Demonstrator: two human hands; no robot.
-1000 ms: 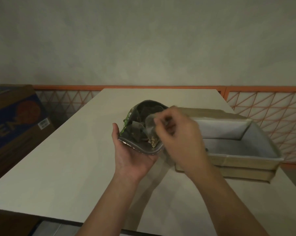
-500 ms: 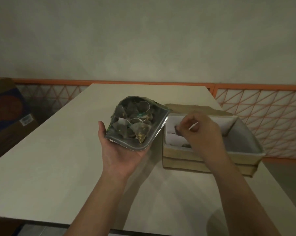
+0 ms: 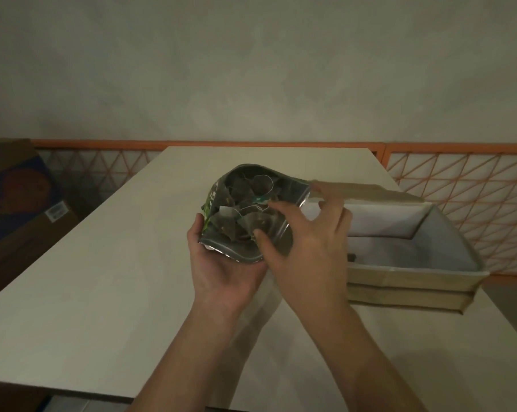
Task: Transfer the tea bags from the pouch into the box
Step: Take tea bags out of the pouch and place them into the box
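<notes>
A silver-lined pouch (image 3: 292, 190) with green print stands open above the table, cradled from below by my left hand (image 3: 221, 272). Several pyramid tea bags (image 3: 230, 224) with white strings lie inside it. My right hand (image 3: 307, 239) reaches into the pouch mouth, with thumb and forefinger closing around one translucent tea bag (image 3: 258, 223). The tan box (image 3: 411, 275) with a white lining sits open just to the right, and a small dark piece shows on its floor near my right hand.
The pale table (image 3: 102, 278) extends left and toward me, its near edge at the bottom. An orange lattice railing (image 3: 459, 185) runs behind the table. A cardboard carton (image 3: 16, 197) with blue print stands at the far left.
My right hand has come back from the box, where it hovered half a second ago, to the pouch mouth. My left hand has kept holding the pouch.
</notes>
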